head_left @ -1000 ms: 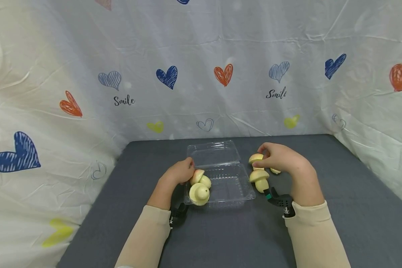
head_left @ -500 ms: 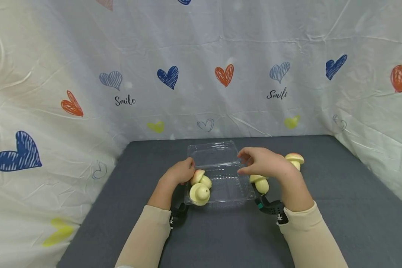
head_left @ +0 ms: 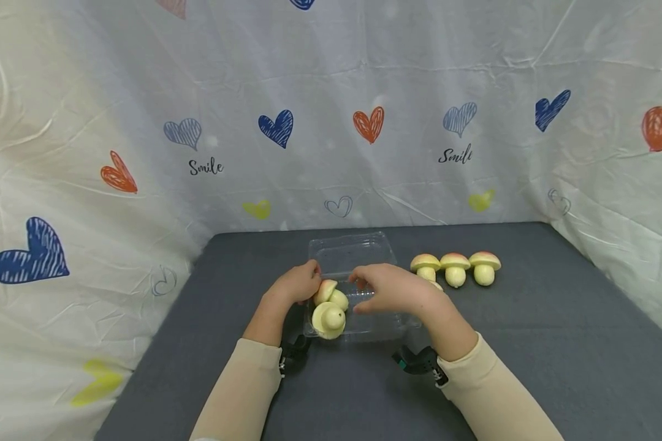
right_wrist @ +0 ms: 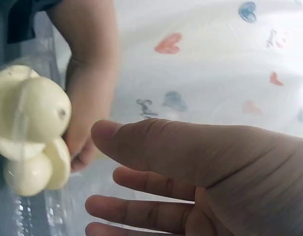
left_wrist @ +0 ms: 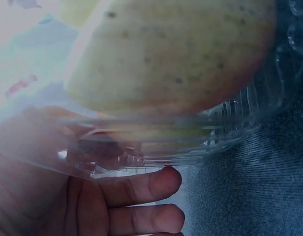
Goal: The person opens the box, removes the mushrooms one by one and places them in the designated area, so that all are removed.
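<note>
Mushrooms, two of them, rest inside a clear plastic container along its left wall, the nearer one at the near-left corner with its stem turned up and a small dark dot on the stem's rounded end. Both are pale cream-yellow and smooth, with domed caps and plump stems; close up in the left wrist view, a cap blushes pinkish red toward its edge and carries fine dark speckles. Thin, glossy and ribbed, the container has rounded corners and a transparent lid folded back toward the worktop's far edge. At its left rim, the left hand grasps the plastic, fingers beneath the rim and just beside the farther mushroom. Over the tray's middle hangs the right hand, fingers spread apart from the thumb and grasping nothing, hiding part of the tray and hinge. Right of the container, toward the worktop's far-right corner, three more mushrooms stand in a row with red-tinged caps; a further piece shows partly behind the right hand. Dark grey, matt fabric covers the worktop. Ribbed beige cuffs end both sleeves, with black wrist devices below the wrists. Behind the far edge hangs a creased, whitish sheet printed with blue, red and yellow hearts and the word "Smile".
</note>
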Demonstrator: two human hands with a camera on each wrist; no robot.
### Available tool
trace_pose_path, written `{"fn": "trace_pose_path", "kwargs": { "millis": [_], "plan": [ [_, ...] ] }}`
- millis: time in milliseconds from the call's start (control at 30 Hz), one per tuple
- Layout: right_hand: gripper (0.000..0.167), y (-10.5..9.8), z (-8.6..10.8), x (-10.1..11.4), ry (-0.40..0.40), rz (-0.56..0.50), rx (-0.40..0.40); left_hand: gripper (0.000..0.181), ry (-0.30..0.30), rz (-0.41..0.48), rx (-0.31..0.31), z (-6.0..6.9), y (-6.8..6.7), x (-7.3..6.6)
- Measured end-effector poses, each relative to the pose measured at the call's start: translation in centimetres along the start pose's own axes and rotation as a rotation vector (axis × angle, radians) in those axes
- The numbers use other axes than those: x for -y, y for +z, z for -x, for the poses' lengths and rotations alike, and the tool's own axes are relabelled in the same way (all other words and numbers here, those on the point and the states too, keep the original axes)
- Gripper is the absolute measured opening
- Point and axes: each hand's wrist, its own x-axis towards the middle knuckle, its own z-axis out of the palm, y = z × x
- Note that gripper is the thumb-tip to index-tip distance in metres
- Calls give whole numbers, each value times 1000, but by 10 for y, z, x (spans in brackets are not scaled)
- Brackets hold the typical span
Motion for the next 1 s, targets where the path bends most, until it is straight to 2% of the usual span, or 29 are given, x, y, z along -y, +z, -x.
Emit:
{"fn": "trace_pose_path", "kwargs": {
  "millis": [233,367,467,700,867,1000],
  "plan": [
    [52,22,-11,8,-150,45,13,24,12,3,8,1,0,1],
    [41,33,-15,15,-228,142,-14,25,15,2,9,1,0,1],
    [29,40,-18,18,-248,205,-43,24,18,4,6,0,0,1],
    [12,47,-21,19,-176,262,-77,23,17,0,-1,1,-1,1],
    [24,46,-20,19,-73,217,-18,23,15,-3,-1,1,-1,1],
    [50,44,-19,16,-29,189,54,23,15,-3,1,1,-1,1]
  ]
}}
